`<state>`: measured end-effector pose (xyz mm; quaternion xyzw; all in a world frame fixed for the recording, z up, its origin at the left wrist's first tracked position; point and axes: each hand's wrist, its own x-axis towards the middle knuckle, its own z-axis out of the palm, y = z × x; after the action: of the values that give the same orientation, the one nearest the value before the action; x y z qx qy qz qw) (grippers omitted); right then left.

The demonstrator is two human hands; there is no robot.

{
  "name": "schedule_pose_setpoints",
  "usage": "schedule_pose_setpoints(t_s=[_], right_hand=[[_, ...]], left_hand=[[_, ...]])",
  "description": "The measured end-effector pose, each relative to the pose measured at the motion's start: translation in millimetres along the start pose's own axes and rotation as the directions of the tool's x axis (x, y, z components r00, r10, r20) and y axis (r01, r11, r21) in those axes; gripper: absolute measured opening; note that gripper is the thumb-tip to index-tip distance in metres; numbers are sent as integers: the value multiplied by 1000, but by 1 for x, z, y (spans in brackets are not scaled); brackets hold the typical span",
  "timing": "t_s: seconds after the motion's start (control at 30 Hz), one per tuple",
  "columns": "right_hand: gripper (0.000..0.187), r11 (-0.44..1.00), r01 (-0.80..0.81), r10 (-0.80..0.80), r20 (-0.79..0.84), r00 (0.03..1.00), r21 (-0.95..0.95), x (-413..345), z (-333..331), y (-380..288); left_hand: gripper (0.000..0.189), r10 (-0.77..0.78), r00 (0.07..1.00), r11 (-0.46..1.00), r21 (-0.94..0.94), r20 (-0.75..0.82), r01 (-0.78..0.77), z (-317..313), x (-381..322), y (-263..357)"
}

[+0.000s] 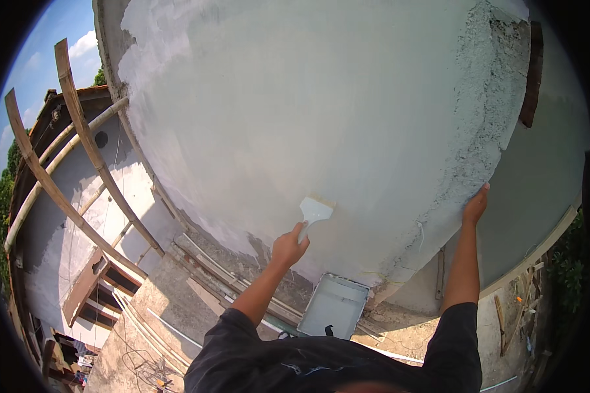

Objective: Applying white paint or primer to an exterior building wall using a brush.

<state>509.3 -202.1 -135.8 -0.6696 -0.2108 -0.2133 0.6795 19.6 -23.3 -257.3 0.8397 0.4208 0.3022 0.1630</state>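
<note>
My left hand grips the handle of a wide, pale paintbrush. The bristles meet the wall, which carries a grey-white coating with patchier edges at the left. On the right, my right hand rests against the edge of that wall, beside a rough strip of mortar; it holds no tool that I can see. Below the brush, close to my body, sits a rectangular paint tray with pale grey liquid in it. A small black item shows at the tray's near end.
Bamboo poles stand and cross at the left, before a partly coated building. Far below, long pale poles and tangled wire lie on the ground. A dark wooden piece juts out at the upper right.
</note>
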Motion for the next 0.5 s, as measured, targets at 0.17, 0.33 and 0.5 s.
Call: schedule_pose_setpoints(t_s=[0.17, 0.33, 0.5], right_hand=[[67, 998, -7, 7, 2, 1000, 60, 4, -4, 3], [67, 1000, -7, 7, 27, 1000, 4, 4, -1, 2], [67, 999, 3, -3, 22, 1000, 37, 2, -2, 3]], left_hand=[[45, 100, 959, 977, -154, -265, -144, -67, 40, 71], [39, 235, 769, 882, -202, -594, -425, -157, 121, 154], [34, 222, 765, 917, -137, -604, -374, -201, 180, 209]])
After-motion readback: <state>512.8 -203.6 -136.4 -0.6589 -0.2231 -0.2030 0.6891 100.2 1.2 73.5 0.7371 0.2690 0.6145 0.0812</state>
